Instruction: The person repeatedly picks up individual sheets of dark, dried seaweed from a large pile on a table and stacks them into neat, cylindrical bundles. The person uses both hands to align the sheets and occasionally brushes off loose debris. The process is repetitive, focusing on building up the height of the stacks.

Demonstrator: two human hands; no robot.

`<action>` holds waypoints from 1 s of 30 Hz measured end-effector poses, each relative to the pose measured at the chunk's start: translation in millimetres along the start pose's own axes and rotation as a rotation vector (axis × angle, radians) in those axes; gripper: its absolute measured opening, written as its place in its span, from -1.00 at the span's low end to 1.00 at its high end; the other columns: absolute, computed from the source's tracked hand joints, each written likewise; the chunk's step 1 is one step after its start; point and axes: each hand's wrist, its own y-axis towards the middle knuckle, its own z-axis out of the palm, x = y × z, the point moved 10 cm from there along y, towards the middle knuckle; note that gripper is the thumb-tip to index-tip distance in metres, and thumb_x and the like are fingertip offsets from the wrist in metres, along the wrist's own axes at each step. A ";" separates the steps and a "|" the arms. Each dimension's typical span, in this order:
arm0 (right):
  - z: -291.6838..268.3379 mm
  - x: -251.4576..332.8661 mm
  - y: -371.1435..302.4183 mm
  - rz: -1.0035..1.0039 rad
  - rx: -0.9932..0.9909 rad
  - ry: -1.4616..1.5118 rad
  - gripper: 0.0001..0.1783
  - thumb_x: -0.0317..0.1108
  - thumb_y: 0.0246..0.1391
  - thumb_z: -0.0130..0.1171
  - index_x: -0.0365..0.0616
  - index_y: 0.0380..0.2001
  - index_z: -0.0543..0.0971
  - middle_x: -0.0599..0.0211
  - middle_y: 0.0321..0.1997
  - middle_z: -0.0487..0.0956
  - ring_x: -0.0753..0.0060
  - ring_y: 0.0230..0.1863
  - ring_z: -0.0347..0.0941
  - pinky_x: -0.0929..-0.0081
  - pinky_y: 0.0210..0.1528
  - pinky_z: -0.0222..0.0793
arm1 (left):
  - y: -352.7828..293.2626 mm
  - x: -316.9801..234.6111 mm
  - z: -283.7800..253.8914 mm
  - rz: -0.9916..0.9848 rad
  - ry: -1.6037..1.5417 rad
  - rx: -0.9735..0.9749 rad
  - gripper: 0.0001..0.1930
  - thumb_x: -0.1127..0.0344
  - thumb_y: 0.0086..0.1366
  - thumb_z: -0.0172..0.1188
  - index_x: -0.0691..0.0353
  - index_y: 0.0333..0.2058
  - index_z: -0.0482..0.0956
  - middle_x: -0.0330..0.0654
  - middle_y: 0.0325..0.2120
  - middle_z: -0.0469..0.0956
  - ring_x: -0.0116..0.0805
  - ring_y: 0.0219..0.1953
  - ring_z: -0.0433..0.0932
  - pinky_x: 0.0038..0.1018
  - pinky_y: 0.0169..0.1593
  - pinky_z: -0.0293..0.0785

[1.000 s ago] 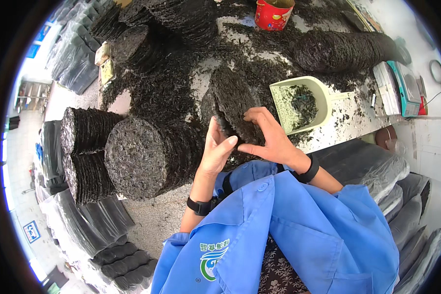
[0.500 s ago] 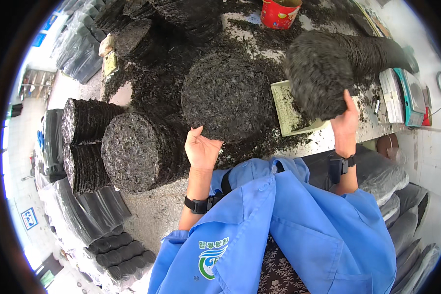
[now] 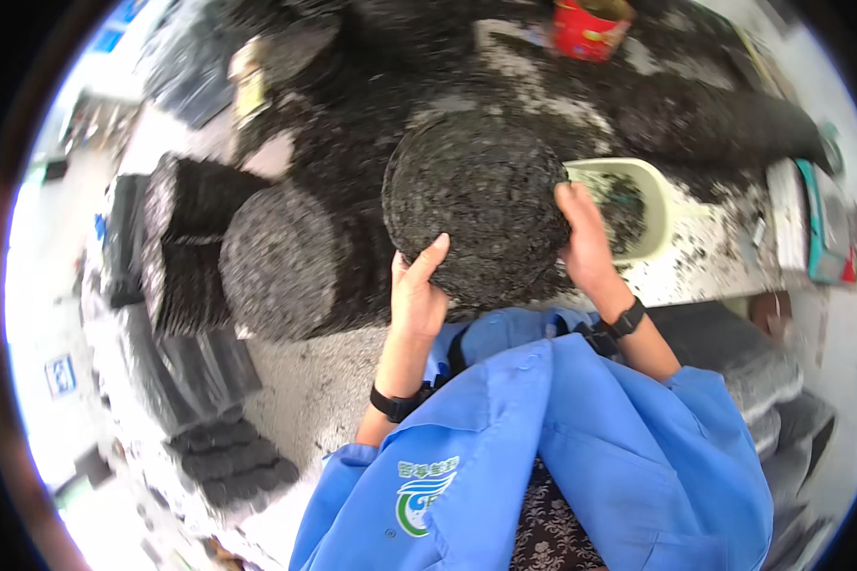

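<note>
Round, dark dried seaweed sheets (image 3: 476, 195), pressed into discs, lie before me at the middle of the table. My left hand (image 3: 419, 295) grips their near left edge, with the thumb on top and the fingers mostly hidden below. At the right edge, my right hand (image 3: 588, 233) is closed round the rim, its fingers partly out of sight. A cream plastic basin (image 3: 664, 205) with dark seaweed scraps in it stands just right of that hand. To the left, a thick stack of seaweed discs (image 3: 276, 262) rests on its side.
Another long stack of discs (image 3: 724, 128) lies at the far right, near a teal-edged scale-like device (image 3: 824, 224). A red bucket (image 3: 590, 30) stands at the back. Loose seaweed covers much of the table (image 3: 705, 266). Plastic-wrapped dark bundles (image 3: 190, 381) lie at the lower left.
My right hand has come left from the basin to the discs in front of me. The bunch of discs it held over the basin is no longer there. The view has shifted and is blurred.
</note>
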 end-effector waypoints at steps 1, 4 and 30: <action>15.7 0.1 1.8 0.012 0.073 0.005 -0.55 -0.14 0.21 0.05 -0.25 0.00 0.29 0.27 -0.02 0.44 0.50 -0.05 0.41 0.51 -0.02 0.32 | -9.1 -23.0 -5.5 0.075 0.003 -0.039 -0.56 0.51 0.14 0.22 0.21 0.03 0.42 -0.22 -0.06 0.49 -0.30 0.01 0.43 -0.31 0.06 0.38; 30.7 -19.7 33.2 -0.227 0.172 -0.377 -0.56 -0.12 0.16 0.11 -0.22 -0.08 0.31 0.20 -0.10 0.45 0.42 -0.09 0.44 0.45 -0.07 0.36 | -50.3 -120.7 -38.5 0.399 0.215 -0.468 -0.58 0.58 0.12 0.22 0.24 -0.01 0.45 -0.13 -0.13 0.53 -0.30 -0.12 0.53 -0.34 -0.04 0.47; 159.2 -339.8 49.7 0.820 0.473 -0.031 -0.03 0.42 0.08 -0.21 -0.19 0.29 0.12 0.09 0.33 0.18 0.19 0.32 0.13 0.14 0.29 0.06 | -101.3 -230.4 -292.2 0.513 1.207 -0.574 -0.54 0.15 0.42 -0.21 0.37 0.14 0.24 -0.09 -0.06 0.32 -0.28 0.10 0.27 -0.42 0.18 0.13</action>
